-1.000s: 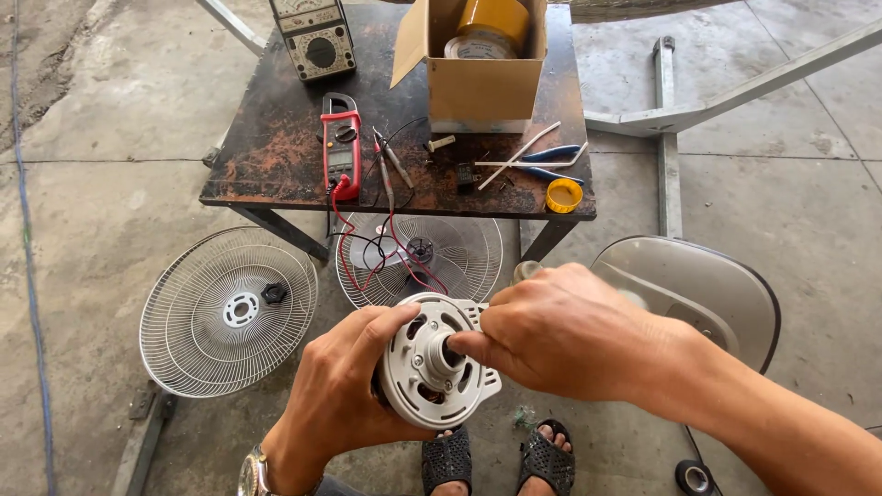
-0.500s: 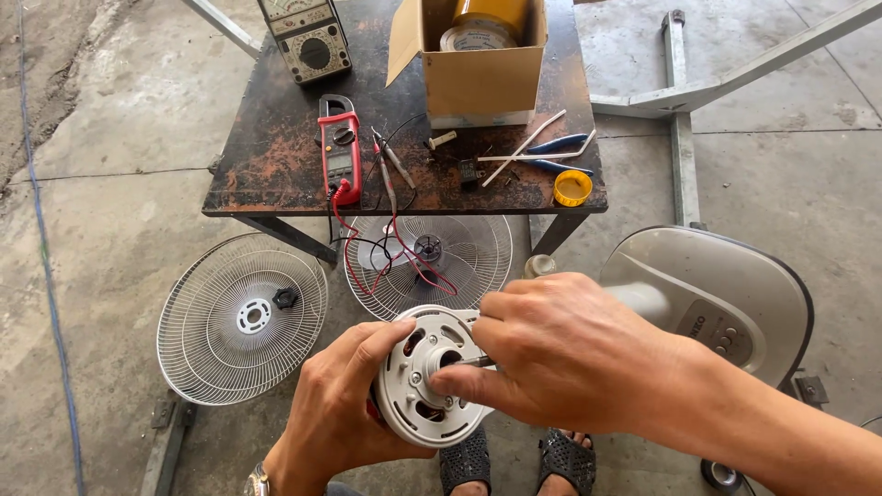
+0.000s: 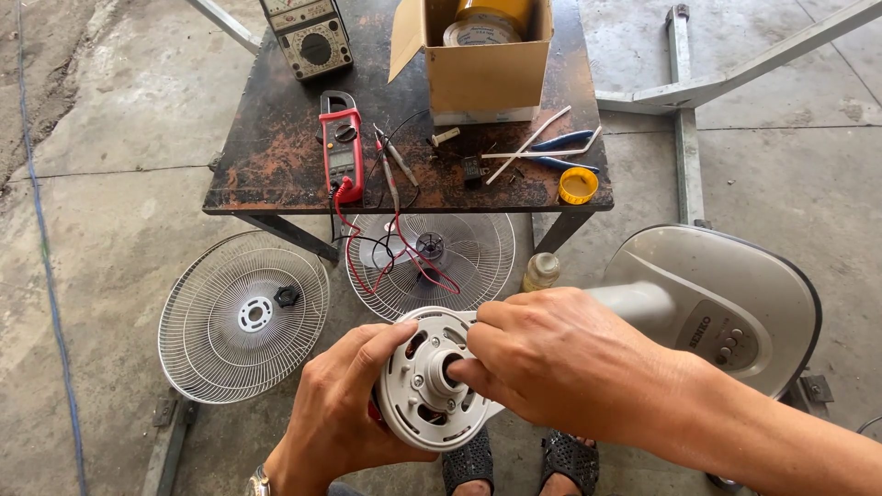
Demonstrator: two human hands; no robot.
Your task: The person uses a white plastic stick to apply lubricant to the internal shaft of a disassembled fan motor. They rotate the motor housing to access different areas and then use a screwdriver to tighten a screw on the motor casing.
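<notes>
A round grey fan motor housing (image 3: 424, 386) with vent slots is held low in the view, above my sandalled feet. My left hand (image 3: 340, 418) grips its left side and back. My right hand (image 3: 560, 363) reaches in from the right, fingertips pinched at the central shaft hole. The grey fan base (image 3: 717, 303) with its buttons lies on the floor to the right, its neck pointing towards the motor.
A dark rusty table (image 3: 276, 165) carries a red clamp meter (image 3: 341, 147), an analog multimeter (image 3: 308, 37), a cardboard box (image 3: 482, 69), blue-handled pliers (image 3: 560, 152) and a yellow tape roll (image 3: 578, 186). Two wire fan grilles (image 3: 243, 317) (image 3: 432, 257) and a small bottle (image 3: 540, 271) lie on the concrete floor.
The view has shifted slightly, showing more of the fan base. My right fingers have moved in onto the motor's centre while the left hand keeps its grip.
</notes>
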